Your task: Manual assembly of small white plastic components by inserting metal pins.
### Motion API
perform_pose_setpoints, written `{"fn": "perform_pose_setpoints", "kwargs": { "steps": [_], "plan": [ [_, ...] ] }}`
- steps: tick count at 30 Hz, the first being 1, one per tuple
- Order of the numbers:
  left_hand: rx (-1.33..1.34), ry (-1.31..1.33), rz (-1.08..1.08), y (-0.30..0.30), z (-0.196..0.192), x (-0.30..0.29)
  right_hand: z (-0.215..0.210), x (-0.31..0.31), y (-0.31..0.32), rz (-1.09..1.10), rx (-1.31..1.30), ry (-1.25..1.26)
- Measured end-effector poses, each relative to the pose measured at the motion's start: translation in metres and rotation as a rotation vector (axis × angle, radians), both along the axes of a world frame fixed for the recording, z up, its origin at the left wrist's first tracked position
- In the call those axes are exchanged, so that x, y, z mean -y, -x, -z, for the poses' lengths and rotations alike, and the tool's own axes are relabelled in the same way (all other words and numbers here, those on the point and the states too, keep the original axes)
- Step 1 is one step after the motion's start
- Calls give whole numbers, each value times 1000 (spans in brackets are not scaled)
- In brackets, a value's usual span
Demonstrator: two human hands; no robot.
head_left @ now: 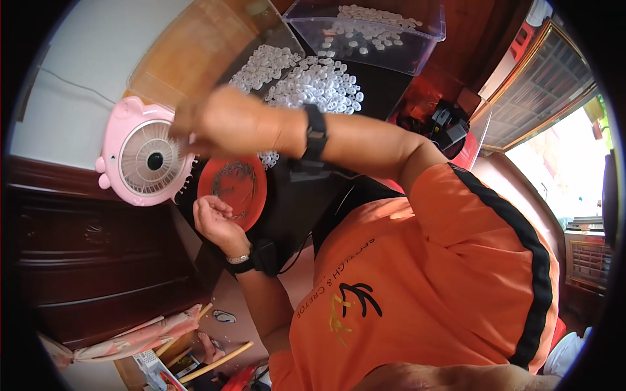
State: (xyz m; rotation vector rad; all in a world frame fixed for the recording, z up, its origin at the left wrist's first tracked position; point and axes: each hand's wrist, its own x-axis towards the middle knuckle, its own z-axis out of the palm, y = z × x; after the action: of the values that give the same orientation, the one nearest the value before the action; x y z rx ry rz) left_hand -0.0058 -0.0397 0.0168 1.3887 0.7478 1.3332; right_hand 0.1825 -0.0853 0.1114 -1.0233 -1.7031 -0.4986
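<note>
— What are the hands doing?
— The left hand curls, fingers pinched over the red dish of thin wire pieces; what it pinches is too small to tell. The right hand reaches toward the pink fan, blurred, grip unclear.
— And the white rings?
— Heaped on the dark surface, beyond the right forearm.

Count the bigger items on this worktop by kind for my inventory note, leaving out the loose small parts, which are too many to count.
Pink round desk fan: 1
Red round plastic dish: 1
Clear plastic storage bin: 1
Heap of small white plastic rings: 1
Total: 4
</note>
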Motion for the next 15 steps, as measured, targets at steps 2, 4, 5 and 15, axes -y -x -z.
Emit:
{"fn": "perform_pose_setpoints", "kwargs": {
  "steps": [2, 4, 5, 15],
  "plan": [
    [17, 11, 30, 1, -1, -1, -22, 12, -38, 107, -102, -51],
    [-10, 30, -8, 9, -1, -2, -54, 38, -71, 288, -142, -117],
    [-17, -3, 41, 3, -4, 0, -60, 59, -90, 500, -105, -115],
    [-20, 6, 51, 3, -4, -2, 27, 65, -118, 235, 64, 538]
  ]
}}
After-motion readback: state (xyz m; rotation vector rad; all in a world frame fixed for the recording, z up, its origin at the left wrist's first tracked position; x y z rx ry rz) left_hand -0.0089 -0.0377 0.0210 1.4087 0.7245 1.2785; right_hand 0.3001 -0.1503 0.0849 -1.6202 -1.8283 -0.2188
